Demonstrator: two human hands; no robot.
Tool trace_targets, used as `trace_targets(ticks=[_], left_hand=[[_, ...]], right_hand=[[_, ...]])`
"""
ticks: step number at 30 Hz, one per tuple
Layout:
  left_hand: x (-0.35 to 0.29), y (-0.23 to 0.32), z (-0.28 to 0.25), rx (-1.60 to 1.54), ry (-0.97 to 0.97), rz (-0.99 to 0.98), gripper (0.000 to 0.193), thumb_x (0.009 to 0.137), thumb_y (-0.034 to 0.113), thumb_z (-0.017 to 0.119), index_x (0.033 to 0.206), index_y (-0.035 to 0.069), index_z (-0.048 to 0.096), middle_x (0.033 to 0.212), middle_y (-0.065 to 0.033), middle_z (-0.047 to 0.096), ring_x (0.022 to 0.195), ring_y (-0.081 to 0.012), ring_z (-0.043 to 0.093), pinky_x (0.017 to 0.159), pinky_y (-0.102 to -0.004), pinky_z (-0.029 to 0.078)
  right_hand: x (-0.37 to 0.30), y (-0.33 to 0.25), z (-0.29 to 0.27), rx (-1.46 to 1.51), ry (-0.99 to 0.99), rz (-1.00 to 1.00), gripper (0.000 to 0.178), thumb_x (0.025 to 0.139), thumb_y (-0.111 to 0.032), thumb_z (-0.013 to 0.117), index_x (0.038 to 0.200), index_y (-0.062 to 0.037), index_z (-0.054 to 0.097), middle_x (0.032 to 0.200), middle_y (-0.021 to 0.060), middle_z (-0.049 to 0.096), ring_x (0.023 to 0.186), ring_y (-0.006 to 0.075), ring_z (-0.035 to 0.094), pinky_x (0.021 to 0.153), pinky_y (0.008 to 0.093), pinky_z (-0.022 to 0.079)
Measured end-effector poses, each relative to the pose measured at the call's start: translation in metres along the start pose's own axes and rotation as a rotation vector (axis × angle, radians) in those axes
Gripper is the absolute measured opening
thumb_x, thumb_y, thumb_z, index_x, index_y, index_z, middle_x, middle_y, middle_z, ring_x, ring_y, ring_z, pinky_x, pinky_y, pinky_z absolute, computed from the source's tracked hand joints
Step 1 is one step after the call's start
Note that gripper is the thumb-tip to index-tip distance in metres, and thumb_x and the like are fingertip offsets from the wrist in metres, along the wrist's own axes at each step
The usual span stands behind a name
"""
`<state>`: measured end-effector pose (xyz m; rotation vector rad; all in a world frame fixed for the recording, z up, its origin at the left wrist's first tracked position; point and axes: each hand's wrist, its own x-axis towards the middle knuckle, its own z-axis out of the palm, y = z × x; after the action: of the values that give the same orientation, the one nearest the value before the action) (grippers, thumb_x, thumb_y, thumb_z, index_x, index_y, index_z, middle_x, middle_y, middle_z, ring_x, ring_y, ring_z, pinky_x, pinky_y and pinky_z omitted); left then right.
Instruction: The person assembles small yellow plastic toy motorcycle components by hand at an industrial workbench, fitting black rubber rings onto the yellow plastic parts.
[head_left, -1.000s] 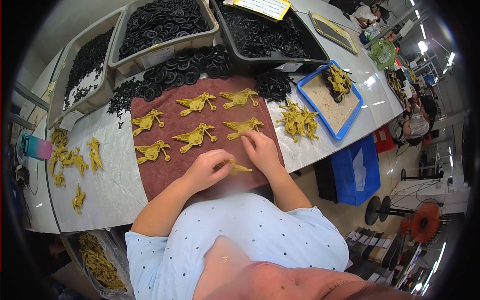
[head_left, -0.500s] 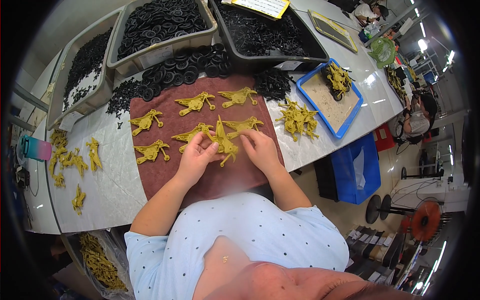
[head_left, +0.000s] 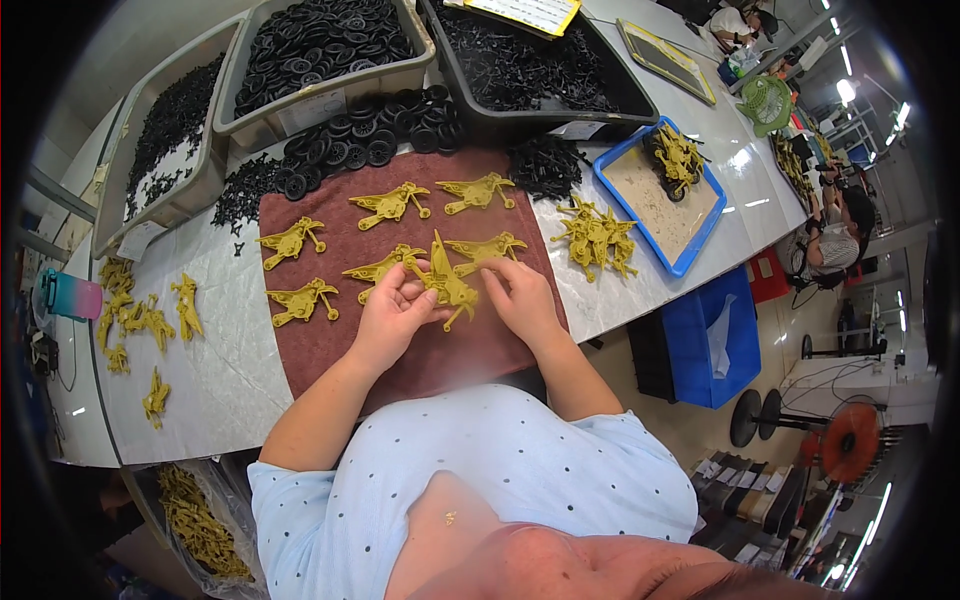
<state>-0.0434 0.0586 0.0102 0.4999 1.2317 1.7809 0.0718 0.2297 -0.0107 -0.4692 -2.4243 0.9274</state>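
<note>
A yellow plastic toy motorbike frame (head_left: 445,290) is held upright over the brown cloth (head_left: 420,365) by my left hand (head_left: 398,312), its thumb and fingers closed on the side of the part. Just to the right of the frame, my right hand (head_left: 522,302) has its fingers loosely bent and apart, with nothing visible in them. Behind the hands, similar yellow frames lie on the cloth in two rows, such as one frame (head_left: 391,205) at the back and another frame (head_left: 303,301) at the left. The hands partly cover the two nearest frames.
Along the back stand a tub of black wheels (head_left: 425,45), a black bin of small parts (head_left: 640,95) and a left-hand tub (head_left: 205,190). Loose wheels (head_left: 355,155) are heaped before them. Yellow frames (head_left: 595,240) pile up near a blue tray (head_left: 683,268). A turquoise-pink cup (head_left: 85,298) stands left.
Hardly anything differs. The frame in my left hand has shifted very slightly, and my right hand stays beside it.
</note>
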Motion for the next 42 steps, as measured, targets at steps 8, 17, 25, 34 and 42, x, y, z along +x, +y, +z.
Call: trace_targets(ticks=[8,17,25,34,42], left_hand=[[0.000,-0.003,0.000,-0.001,0.002,0.017,0.031,0.093,0.002,0.047,0.123,-0.002,0.037,0.114,-0.0135,0.058,0.102,-0.0193,0.060,0.086,-0.0331,0.054],[-0.004,-0.022,0.001,0.403,-0.131,0.215,0.020,0.084,-0.006,0.059,0.104,-0.002,0.059,0.103,-0.0083,0.059,0.092,-0.0140,0.063,0.079,-0.0253,0.054],[-0.006,-0.008,0.006,0.357,-0.071,0.271,0.031,0.083,-0.005,0.062,0.112,0.000,0.054,0.105,-0.0076,0.060,0.091,-0.0135,0.063,0.078,-0.0263,0.053],[-0.083,0.068,0.017,0.548,0.317,2.095,0.045,0.088,0.027,0.058,0.130,0.020,0.042,0.116,-0.0021,0.045,0.093,-0.0193,0.054,0.067,-0.0491,0.046],[-0.120,0.112,0.057,0.409,0.231,2.302,0.040,0.088,0.017,0.056,0.123,0.000,0.045,0.136,-0.0161,0.038,0.131,-0.0274,0.031,0.097,-0.0398,0.036]], right_hand=[[-0.003,0.001,-0.001,0.045,0.018,0.004,0.016,0.086,-0.012,0.061,0.098,-0.0020,0.065,0.084,0.0135,0.065,0.073,0.0247,0.065,0.065,0.0312,0.050],[-0.005,-0.038,-0.027,0.345,-0.301,-0.176,0.031,0.074,0.000,0.071,0.104,-0.0014,0.064,0.097,0.0093,0.063,0.088,0.0214,0.062,0.074,0.0281,0.051],[-0.013,-0.033,-0.035,0.253,-0.006,-0.232,0.028,0.072,0.004,0.070,0.099,-0.0018,0.065,0.092,0.0102,0.064,0.083,0.0227,0.063,0.071,0.0300,0.051],[-0.006,0.030,-0.083,-0.361,0.544,-0.217,0.033,0.071,0.008,0.067,0.101,-0.0060,0.068,0.093,0.0108,0.060,0.089,0.0264,0.059,0.078,0.0346,0.047],[0.001,0.077,-0.085,-0.504,0.482,-0.035,0.023,0.081,0.001,0.060,0.102,-0.0065,0.068,0.102,0.0100,0.061,0.097,0.0290,0.055,0.085,0.0366,0.045]])
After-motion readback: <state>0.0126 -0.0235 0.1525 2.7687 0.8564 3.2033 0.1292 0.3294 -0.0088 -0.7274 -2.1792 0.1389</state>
